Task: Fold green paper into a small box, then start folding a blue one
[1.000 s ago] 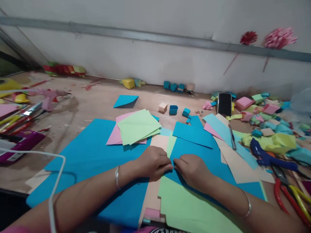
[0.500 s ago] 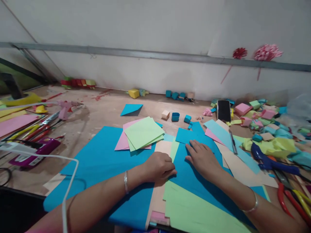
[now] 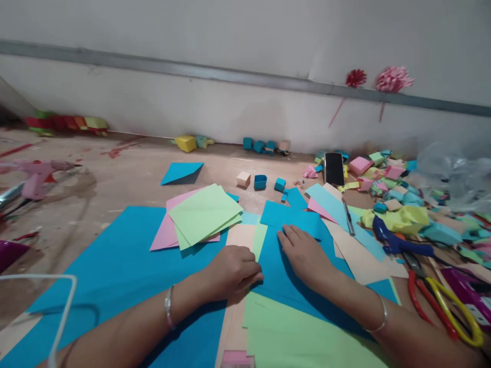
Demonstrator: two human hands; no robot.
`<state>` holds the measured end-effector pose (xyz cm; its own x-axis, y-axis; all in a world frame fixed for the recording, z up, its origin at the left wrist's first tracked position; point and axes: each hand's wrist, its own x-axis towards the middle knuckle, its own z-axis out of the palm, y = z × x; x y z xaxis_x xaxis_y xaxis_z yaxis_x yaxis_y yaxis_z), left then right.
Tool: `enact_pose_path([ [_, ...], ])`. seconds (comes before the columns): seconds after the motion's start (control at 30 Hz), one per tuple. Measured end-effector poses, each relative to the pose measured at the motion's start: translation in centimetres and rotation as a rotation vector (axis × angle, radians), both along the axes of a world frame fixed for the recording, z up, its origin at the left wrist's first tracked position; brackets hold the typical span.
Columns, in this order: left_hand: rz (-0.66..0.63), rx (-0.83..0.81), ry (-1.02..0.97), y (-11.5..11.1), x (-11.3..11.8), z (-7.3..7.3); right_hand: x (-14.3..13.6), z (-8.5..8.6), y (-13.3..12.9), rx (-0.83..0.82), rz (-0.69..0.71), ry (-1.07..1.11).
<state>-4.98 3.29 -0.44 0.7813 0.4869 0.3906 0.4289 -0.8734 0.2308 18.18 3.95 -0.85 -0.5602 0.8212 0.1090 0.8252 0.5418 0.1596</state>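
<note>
Blue paper sheet [image 3: 274, 281] lies right of centre toward the worktable's [image 3: 130, 186] front edge, right hand [image 3: 305, 258] resting on it palm down, fingers extended and slightly apart, nothing gripped. Left hand [image 3: 233, 273] is curled, thumb and forefinger together at that sheet's left edge; can't tell if anything is pinched. Under the left hand: peach paper [image 3: 240, 237] and a large blue sheet [image 3: 123, 260] that runs out toward the worktable's front left corner. Light green sheets [image 3: 205, 217] stacked over pink sheets [image 3: 163, 230] on the large blue sheet's back edge. Green paper [image 3: 295, 335] at the front edge, between the forearms. Folded blue piece [image 3: 182, 172] farther back, left of a peach box [image 3: 243, 179], open blue box [image 3: 260, 182] and small blue cube [image 3: 280, 184]. Yellow box [image 3: 186, 143] sits at the back edge, by the wall. Back right corner: phone [image 3: 334, 168] beside a heap of paper boxes [image 3: 395, 194]. Pen-like tool [image 3: 348, 217] on light blue paper [image 3: 326, 199], right of the hands. Blue glue gun [image 3: 387, 237] and yellow-handled tool [image 3: 456, 306] toward the right edge; pink glue gun [image 3: 35, 179] toward the left edge.
</note>
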Motion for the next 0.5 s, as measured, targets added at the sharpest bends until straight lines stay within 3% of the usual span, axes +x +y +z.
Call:
enact_pose_path([
  [0.23,-0.031,0.045,-0.236,-0.3,-0.3,1.0,-1.3,0.4,-1.5,-0.078,0.513,0.399],
  [0.37,-0.048,0.020,-0.227,-0.2,-0.3,1.4,-1.2,1.4,-1.1,0.016,0.557,0.504],
  [0.5,0.061,0.047,-0.101,0.4,-0.2,1.1,-0.5,2.3,-0.5,0.070,0.507,0.516],
])
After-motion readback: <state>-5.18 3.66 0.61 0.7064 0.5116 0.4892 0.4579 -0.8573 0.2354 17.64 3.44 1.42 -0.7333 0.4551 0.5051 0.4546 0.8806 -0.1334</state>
